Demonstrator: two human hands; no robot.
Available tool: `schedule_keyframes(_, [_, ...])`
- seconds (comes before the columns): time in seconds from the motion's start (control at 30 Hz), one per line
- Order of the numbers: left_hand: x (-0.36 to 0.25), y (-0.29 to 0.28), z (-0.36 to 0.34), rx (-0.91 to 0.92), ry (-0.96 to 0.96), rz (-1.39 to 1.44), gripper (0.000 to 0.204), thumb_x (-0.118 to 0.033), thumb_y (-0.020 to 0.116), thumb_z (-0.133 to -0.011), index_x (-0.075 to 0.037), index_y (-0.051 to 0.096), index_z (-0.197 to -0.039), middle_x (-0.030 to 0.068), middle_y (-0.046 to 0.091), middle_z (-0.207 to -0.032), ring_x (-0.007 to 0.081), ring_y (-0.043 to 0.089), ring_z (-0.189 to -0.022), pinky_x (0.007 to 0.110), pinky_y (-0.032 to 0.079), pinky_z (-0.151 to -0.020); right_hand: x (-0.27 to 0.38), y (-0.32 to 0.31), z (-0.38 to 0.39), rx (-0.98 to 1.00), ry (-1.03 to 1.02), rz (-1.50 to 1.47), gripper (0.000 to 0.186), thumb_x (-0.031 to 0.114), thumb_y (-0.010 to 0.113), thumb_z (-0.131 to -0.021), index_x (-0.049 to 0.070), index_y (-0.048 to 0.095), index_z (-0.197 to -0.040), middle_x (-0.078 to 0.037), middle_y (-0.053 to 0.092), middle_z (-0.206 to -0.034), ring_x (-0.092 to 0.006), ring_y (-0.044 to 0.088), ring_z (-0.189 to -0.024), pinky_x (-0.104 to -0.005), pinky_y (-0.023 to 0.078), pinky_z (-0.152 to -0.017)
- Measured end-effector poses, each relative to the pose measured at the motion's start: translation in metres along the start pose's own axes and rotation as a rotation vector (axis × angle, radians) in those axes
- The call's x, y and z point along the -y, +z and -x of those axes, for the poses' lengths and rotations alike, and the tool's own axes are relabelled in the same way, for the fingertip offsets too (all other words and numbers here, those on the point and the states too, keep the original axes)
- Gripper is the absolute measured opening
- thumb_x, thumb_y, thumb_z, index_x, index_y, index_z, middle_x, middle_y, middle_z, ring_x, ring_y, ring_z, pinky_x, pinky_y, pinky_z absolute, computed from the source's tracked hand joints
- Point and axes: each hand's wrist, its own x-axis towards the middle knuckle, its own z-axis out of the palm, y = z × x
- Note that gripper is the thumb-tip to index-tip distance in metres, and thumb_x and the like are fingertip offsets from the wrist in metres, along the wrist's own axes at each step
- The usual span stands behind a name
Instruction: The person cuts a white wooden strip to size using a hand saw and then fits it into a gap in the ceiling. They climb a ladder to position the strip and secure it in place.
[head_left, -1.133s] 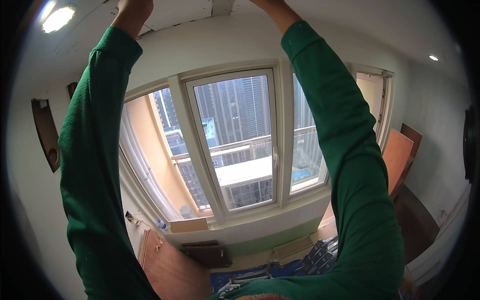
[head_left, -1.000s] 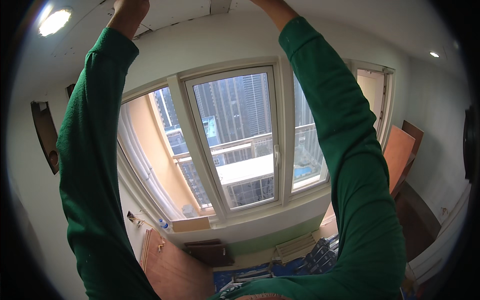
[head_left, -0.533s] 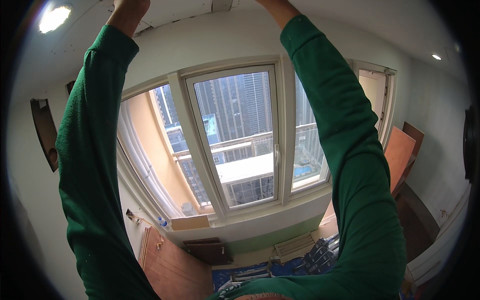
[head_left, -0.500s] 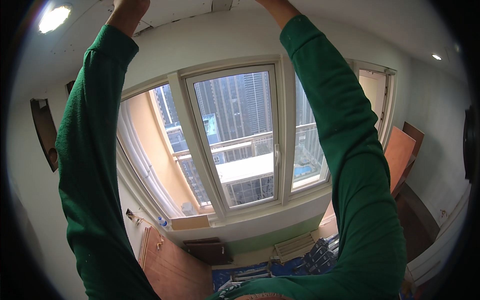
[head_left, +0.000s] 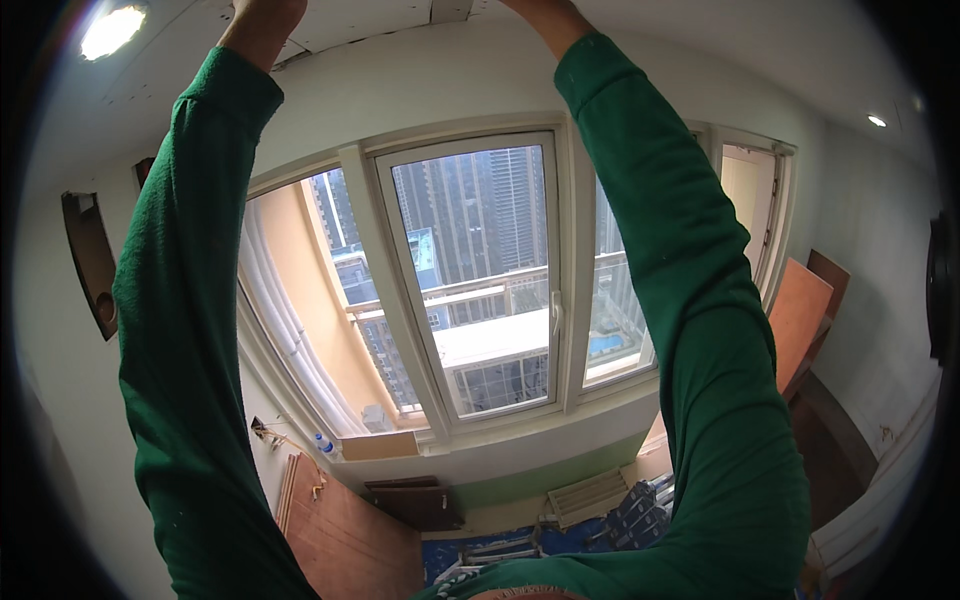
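Both my arms, in green sleeves, reach up toward the white ceiling panels (head_left: 370, 22). My left hand (head_left: 268, 18) is at the top edge on the left, with its fingers cut off by the frame, near a lit round downlight (head_left: 113, 30). My right hand (head_left: 540, 18) is at the top edge right of centre, mostly out of frame. The ceiling has seams, small holes and dark gaps around the panel joints. Whether either hand holds or presses anything cannot be seen.
Ahead are tall windows (head_left: 470, 280) with a railing outside. Wooden boards lean at lower left (head_left: 350, 540) and right (head_left: 795, 320). Below lie folded metal ladders (head_left: 635, 515) on a blue sheet. Wires (head_left: 290, 445) hang from a wall opening, beside a bottle (head_left: 324, 445).
Both arms stay raised in almost the same place. My right wrist has shifted slightly left in the picture, and my left wrist slightly right, since half a second ago.
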Motion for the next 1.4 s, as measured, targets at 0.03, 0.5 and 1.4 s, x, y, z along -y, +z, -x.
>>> schedule_keyframes(0.03, [0.001,0.000,-0.007,-0.002,0.023,0.015,0.057,-0.005,0.049,-0.110,0.016,0.021,-0.155,0.0258,0.019,-0.168,0.0369,0.029,-0.154,0.044,0.037,-0.128,0.001,0.001,0.000,-0.004,-0.002,-0.016,0.021,0.018,0.068,-0.101,-0.001,0.063,-0.107,-0.020,0.071,-0.107,-0.0334,0.070,-0.100,-0.0441,0.057,-0.088])
schedule_keyframes(0.5, [0.021,-0.027,-0.041,0.091,0.051,0.194,0.058,-0.006,0.051,-0.109,0.017,0.023,-0.155,0.0277,0.025,-0.166,0.0379,0.034,-0.152,0.046,0.036,-0.128,-0.001,0.011,0.005,-0.012,0.041,-0.015,0.026,0.021,0.064,-0.103,-0.003,0.062,-0.112,-0.022,0.069,-0.106,-0.0362,0.069,-0.098,-0.0449,0.056,-0.086])
schedule_keyframes(1.4, [0.005,0.009,0.014,-0.306,0.122,-0.414,0.078,-0.025,0.062,-0.106,0.015,0.018,-0.157,0.0286,0.019,-0.167,0.0427,0.027,-0.154,0.047,0.029,-0.129,-0.002,0.019,0.011,-0.085,0.052,-0.089,0.033,0.020,0.066,-0.102,-0.007,0.061,-0.121,-0.022,0.072,-0.111,-0.0349,0.072,-0.094,-0.0409,0.059,-0.085])
